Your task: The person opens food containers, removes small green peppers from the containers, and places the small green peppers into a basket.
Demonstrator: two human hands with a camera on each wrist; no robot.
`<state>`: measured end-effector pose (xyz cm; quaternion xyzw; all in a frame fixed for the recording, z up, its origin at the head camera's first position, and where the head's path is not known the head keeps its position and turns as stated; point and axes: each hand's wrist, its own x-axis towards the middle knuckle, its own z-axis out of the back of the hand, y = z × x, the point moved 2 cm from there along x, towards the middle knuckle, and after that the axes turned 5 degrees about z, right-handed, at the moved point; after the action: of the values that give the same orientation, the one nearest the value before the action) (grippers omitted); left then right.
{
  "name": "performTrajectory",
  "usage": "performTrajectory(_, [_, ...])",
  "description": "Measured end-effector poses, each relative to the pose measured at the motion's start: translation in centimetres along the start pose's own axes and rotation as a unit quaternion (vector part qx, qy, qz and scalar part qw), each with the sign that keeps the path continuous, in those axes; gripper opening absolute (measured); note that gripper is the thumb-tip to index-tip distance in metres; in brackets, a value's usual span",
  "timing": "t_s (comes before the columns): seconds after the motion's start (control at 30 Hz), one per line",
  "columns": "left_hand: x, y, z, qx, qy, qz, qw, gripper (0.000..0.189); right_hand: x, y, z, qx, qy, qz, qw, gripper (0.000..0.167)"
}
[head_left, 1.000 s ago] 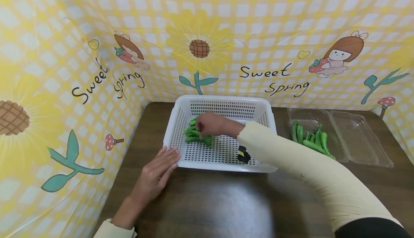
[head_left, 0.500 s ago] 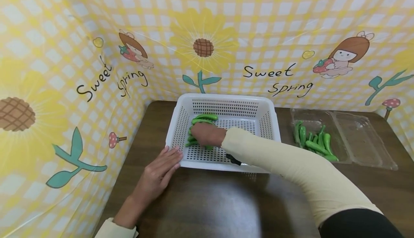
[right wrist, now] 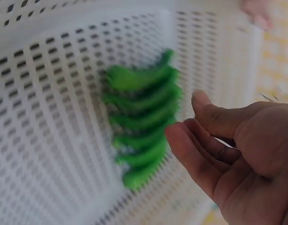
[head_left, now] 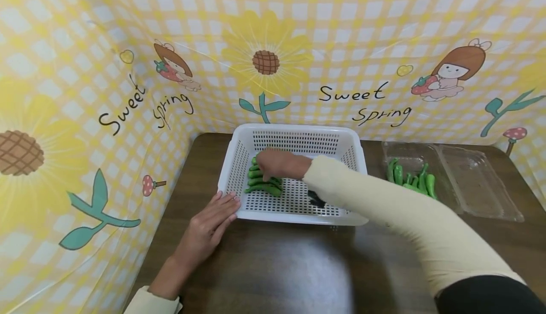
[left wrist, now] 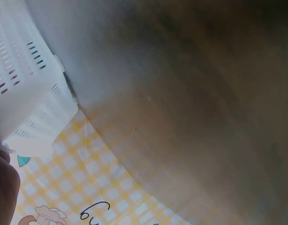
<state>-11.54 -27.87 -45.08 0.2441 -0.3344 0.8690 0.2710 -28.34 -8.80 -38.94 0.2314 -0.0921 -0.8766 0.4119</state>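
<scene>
A row of several green chili peppers lies side by side at the left end of a white plastic basket. Over this row is my right hand, covering part of it in the head view. In the right wrist view its thumb and fingers are loosely bent and apart, with nothing between them, beside the peppers. My left hand rests with straight fingers on the basket's near left corner. Only a dark edge of that hand shows at the basket's rim in the left wrist view.
On the right stands an opened clear plastic box, with several more green peppers in its left half. Yellow checked cloth hangs close behind the basket and along the left side of the brown table.
My right hand went down among the peppers, then rose and drew back a little. The pepper nearest me, askew before, now lies in line with the row. The left hand stays put.
</scene>
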Motion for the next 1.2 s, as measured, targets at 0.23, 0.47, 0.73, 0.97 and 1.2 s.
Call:
performTrajectory(0.23, [0.1, 0.0, 0.2, -0.011, -0.015, -0.020, 0.9996, 0.029, -7.7, -5.8, 4.3, 0.017, -0.201, -0.003, 0.9795, 0.009])
performTrajectory(0.47, [0.4, -0.1, 0.2, -0.006, -0.023, -0.027, 0.9994, 0.031, -18.0, -16.3, 3.5, 0.012, -0.277, -0.120, 0.9532, 0.011])
performTrajectory(0.73, [0.2, 0.0, -0.1, -0.006, -0.030, -0.032, 0.9990, 0.030, -24.8, -24.3, -1.2, 0.031, -0.173, -0.175, 0.9688, 0.019])
performTrajectory(0.97, [-0.2, 0.1, 0.0, -0.005, -0.031, -0.029, 0.9991, 0.030, -25.8, -25.3, -3.9, 0.099, -0.136, -0.220, 0.9609, 0.057])
performTrajectory(1.2, [0.2, -0.1, 0.0, -0.007, -0.031, -0.036, 0.9988, 0.029, -25.1, -25.9, -5.5, 0.121, -0.139, -0.203, 0.9617, 0.056])
